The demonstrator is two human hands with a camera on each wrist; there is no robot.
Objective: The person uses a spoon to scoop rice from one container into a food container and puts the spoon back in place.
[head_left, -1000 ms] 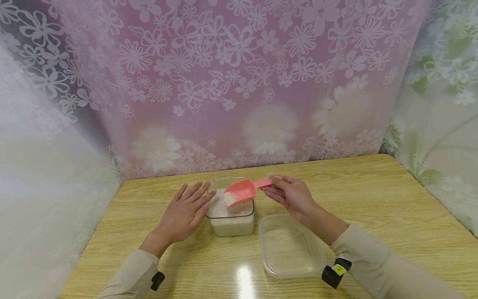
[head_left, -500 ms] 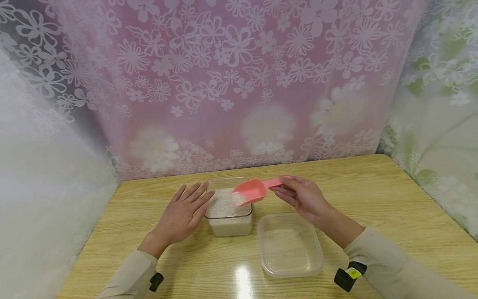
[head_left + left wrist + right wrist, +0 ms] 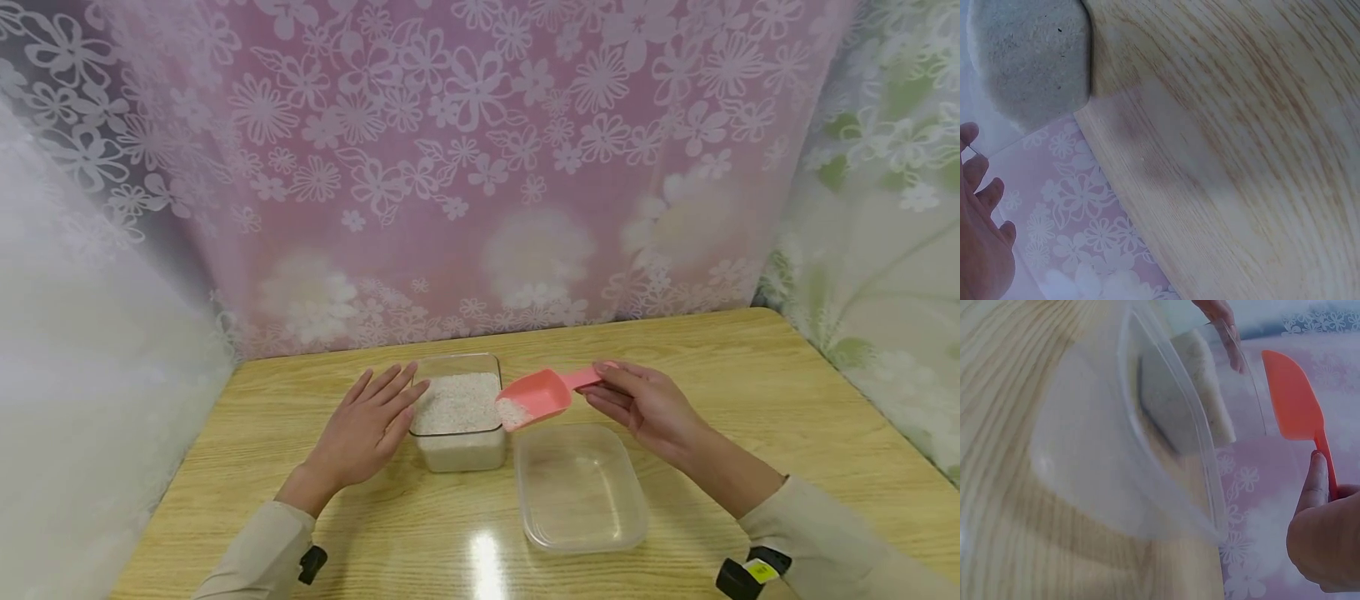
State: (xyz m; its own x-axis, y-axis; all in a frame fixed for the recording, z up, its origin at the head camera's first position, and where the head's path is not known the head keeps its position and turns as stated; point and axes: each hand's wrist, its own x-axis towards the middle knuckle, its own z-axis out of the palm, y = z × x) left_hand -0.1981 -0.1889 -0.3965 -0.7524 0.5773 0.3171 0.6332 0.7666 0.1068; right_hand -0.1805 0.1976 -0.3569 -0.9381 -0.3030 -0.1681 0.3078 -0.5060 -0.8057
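My right hand [image 3: 652, 410] grips the handle of a pink scoop [image 3: 546, 393], which bears a small heap of rice [image 3: 513, 412] near its tip. The scoop hangs between two containers, over the back edge of the clear plastic container [image 3: 581, 492]. To the left stands a clear bin [image 3: 459, 454] filled with white rice [image 3: 457, 403]. My left hand [image 3: 367, 427] rests its straight fingers against the bin's left rim. In the right wrist view the scoop [image 3: 1294, 403] is seen from below, with thumb and fingers pinching its handle. The left wrist view has the left fingers beside the rice-filled bin [image 3: 1035, 59].
Both containers stand on a wood-grain table [image 3: 705, 367]. Behind it hangs a pink floral curtain [image 3: 450, 208], with pale curtains at both sides. Each wrist carries a small black camera, such as the right wrist camera [image 3: 742, 577].
My right hand has lifted the scoop off the rice and carried it right, past the bin's rim, towards the clear container. The left hand has stayed at the bin.
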